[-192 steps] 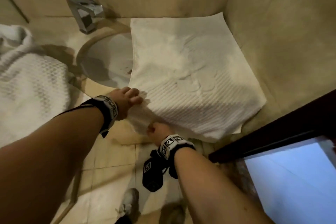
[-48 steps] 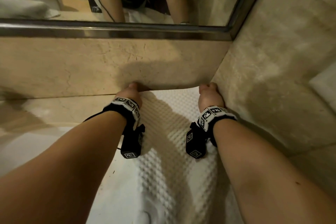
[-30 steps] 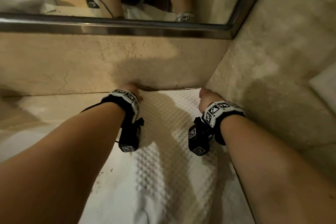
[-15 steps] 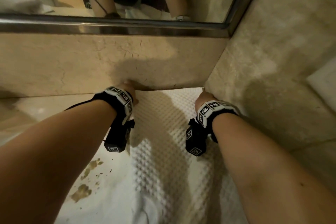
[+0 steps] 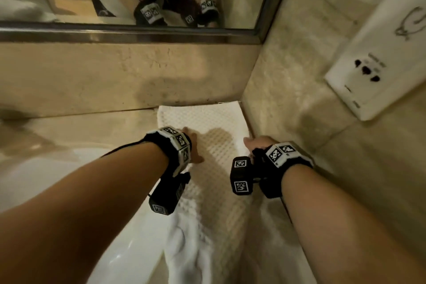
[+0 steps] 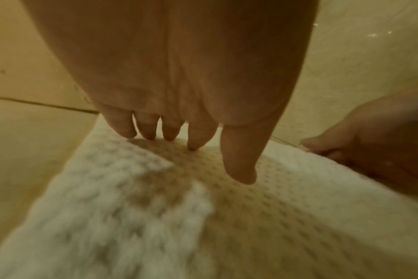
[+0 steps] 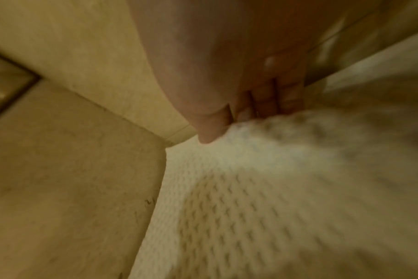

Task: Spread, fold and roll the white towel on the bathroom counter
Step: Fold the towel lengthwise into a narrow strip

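The white waffle-weave towel (image 5: 219,122) lies as a long narrow strip on the counter, running from me to the back wall, close along the right wall. My left hand (image 5: 194,145) rests on its left side; in the left wrist view its straight fingers (image 6: 170,132) touch the towel (image 6: 227,217) with their tips. My right hand (image 5: 255,144) lies on the strip's right edge next to the wall. In the right wrist view its fingers (image 7: 263,102) point straight down onto the towel (image 7: 251,188), which bulges up against them. The near end of the strip is rumpled.
A white sink basin (image 5: 46,180) lies left of the towel. The stone back wall carries a metal-framed mirror (image 5: 138,31). The right wall (image 5: 288,110) bears a white socket plate (image 5: 380,64) and leaves no room on that side of the towel.
Both hands have slid back toward me from the towel's far edge at the back wall, uncovering the far end. Their fingers, curled earlier, are now straight on the towel.
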Tool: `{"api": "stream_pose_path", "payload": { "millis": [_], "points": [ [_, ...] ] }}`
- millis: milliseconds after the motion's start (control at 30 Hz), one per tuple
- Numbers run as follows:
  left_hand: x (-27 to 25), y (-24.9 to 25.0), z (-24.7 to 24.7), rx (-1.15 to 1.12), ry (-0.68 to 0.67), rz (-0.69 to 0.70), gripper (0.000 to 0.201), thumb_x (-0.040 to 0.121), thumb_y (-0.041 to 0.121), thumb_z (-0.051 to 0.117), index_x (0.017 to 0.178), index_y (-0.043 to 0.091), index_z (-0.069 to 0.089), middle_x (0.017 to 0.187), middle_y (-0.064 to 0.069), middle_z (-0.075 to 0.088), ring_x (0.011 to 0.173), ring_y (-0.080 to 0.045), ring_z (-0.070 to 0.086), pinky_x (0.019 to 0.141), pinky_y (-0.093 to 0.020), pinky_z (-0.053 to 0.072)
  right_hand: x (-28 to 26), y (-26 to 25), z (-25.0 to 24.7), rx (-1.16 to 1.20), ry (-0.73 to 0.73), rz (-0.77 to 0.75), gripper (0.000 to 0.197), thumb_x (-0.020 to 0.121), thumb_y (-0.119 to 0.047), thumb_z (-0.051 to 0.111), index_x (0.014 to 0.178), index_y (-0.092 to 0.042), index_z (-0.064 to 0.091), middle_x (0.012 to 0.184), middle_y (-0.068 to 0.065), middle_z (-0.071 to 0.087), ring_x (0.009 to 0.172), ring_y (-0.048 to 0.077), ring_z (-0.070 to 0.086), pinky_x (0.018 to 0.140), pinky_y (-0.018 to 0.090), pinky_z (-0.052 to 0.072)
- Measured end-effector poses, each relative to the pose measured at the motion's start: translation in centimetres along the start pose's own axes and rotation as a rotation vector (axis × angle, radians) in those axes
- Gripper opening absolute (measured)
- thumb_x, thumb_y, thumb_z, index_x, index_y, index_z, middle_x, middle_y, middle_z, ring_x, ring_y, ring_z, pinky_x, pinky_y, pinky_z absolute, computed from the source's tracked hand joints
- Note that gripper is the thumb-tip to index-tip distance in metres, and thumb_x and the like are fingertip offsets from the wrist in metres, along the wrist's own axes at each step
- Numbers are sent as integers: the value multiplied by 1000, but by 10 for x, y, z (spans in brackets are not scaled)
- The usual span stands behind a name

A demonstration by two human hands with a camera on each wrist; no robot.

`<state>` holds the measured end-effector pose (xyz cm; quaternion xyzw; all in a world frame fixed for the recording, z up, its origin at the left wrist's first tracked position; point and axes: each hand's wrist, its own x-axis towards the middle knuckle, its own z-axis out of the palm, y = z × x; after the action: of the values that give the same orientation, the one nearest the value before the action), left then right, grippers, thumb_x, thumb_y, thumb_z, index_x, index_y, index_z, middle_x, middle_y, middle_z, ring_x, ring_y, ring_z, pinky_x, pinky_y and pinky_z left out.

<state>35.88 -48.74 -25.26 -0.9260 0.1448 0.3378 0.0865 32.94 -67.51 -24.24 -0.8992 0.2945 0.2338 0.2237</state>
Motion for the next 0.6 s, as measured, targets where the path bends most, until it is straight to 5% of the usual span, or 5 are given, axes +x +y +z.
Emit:
{"api": "stream_pose_path", "payload": {
  "millis": [100,233,333,500,600],
  "points": [
    [3,-3,12,-28,29,1,98,85,65,49,151,14,-1,158,-13,-10,146,-33,1,119,-45,13,-14,19,4,-92,-75,-29,47,94,-31,53,133,-4,47,133,12,53,121,30,52,91,29,42],
    [4,-8,25,-63,58,21,107,79,75,45,150,20,-13,157,-6,-22,146,-29,-13,120,-45,4,-29,27,20,-187,135,-231,51,96,-9,33,144,-22,23,140,14,36,122,34,45,101,39,40],
    [6,-10,30,-102,65,60,114,73,81,45,150,22,-16,156,-5,-25,145,-29,-17,120,-44,0,-31,27,25,-358,86,-205,52,93,-6,16,141,-24,25,137,20,32,119,38,44,96,43,41],
    [7,-12,36,-83,79,59,123,64,87,47,147,28,-22,153,-4,-32,143,-32,-23,119,-45,-5,-24,17,26,-505,54,-185,43,94,-7,23,136,-18,31,130,23,40,112,38,50,83,41,44],
    [7,-13,30,-75,57,61,127,58,89,49,146,32,-23,152,-4,-33,142,-34,-24,118,-48,-6,-14,2,15,-548,52,-270,42,97,-20,35,139,-15,30,147,16,21,132,37,31,105,43,33]
  ]
}}
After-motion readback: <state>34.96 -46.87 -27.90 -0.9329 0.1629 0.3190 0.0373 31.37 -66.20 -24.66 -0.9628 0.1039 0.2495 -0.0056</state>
